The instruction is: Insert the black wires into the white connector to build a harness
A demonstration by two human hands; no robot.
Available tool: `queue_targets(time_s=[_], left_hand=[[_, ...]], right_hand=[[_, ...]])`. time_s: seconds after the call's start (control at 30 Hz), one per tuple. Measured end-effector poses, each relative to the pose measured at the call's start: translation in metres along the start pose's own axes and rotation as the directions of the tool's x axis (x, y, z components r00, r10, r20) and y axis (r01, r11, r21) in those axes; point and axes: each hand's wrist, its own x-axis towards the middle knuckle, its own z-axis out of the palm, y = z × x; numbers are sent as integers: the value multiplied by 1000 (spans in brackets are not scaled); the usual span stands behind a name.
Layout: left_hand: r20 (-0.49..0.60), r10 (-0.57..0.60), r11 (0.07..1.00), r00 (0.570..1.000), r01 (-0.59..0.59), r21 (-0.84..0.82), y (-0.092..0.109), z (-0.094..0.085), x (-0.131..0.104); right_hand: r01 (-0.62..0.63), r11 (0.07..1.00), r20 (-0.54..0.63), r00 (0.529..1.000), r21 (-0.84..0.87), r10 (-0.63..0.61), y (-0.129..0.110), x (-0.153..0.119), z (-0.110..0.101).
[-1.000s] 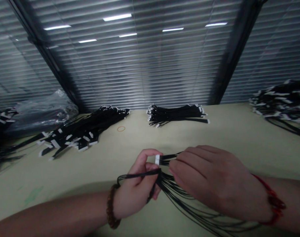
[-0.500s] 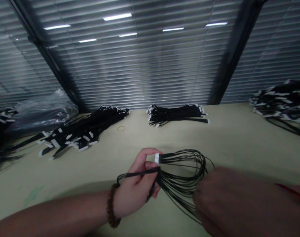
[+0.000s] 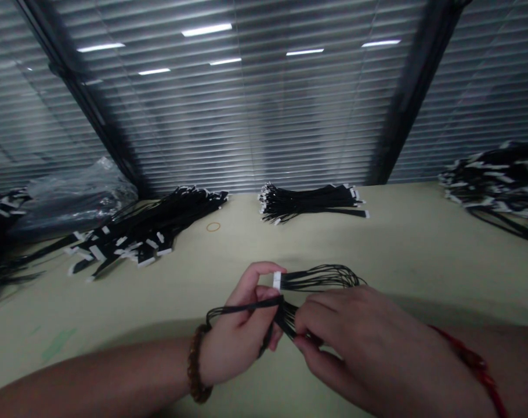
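Near the table's front, my left hand [image 3: 242,328] pinches a bundle of thin black wires [image 3: 318,277] by a white connector [image 3: 277,280] and by the strands just below it. The wires loop out to the right and back, and some strands run over the left palm toward the beaded bracelet [image 3: 195,363]. Close on the right, my right hand [image 3: 355,342] has its thumb and fingers closed on the lower strands. The far end of the loop passes behind that hand.
A tied cable bundle [image 3: 311,200] lies at the back middle. Loose cables [image 3: 146,229] and a clear plastic bag [image 3: 79,200] are at the left, a cable pile [image 3: 503,177] at the right. A rubber band [image 3: 213,227] lies on the table [image 3: 194,261].
My right hand has moved left along the wires, close to my left hand, and now covers the loop's lower right part. My left hand has barely moved.
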Motion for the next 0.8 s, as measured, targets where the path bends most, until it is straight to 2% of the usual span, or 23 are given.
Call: queue_targets(time_s=[0.13, 0.33, 0.47, 0.53, 0.57, 0.63, 0.7, 0.73, 0.77, 0.8], left_hand=[[25, -9, 1000, 1000, 8, 21, 1, 0, 0], [27, -11, 999, 1000, 10, 39, 3, 1, 1], [21, -13, 1000, 1000, 12, 26, 3, 2, 1], [19, -21, 1000, 1000, 21, 13, 4, 2, 1], [22, -28, 1000, 999, 28, 10, 4, 2, 0], [26, -30, 1000, 999, 29, 9, 4, 2, 0], [8, -30, 1000, 1000, 30, 9, 3, 1, 0], [-2, -31, 999, 1000, 31, 7, 2, 1, 0], [-9, -32, 999, 999, 32, 2, 2, 0, 0], [-12, -33, 999, 999, 33, 0, 1, 0, 0]], right_hand=[[-37, 998, 35, 999, 44, 36, 1, 2, 1], [-18, 999, -77, 997, -34, 15, 1, 3, 6], [-80, 997, -9, 997, 15, 80, 2, 4, 3], [-128, 986, 28, 992, 107, 125, 4, 6, -4], [-155, 969, 83, 986, 194, 142, 6, 7, -9], [-244, 877, 293, 948, 413, 126, 13, 11, -24], [-380, 702, 523, 852, 602, 13, 22, 16, -44], [-433, 616, 588, 807, 658, -60, 27, 19, -54], [-435, 541, 576, 810, 720, -114, 32, 20, -64], [-405, 522, 562, 807, 751, -182, 38, 21, -74]])
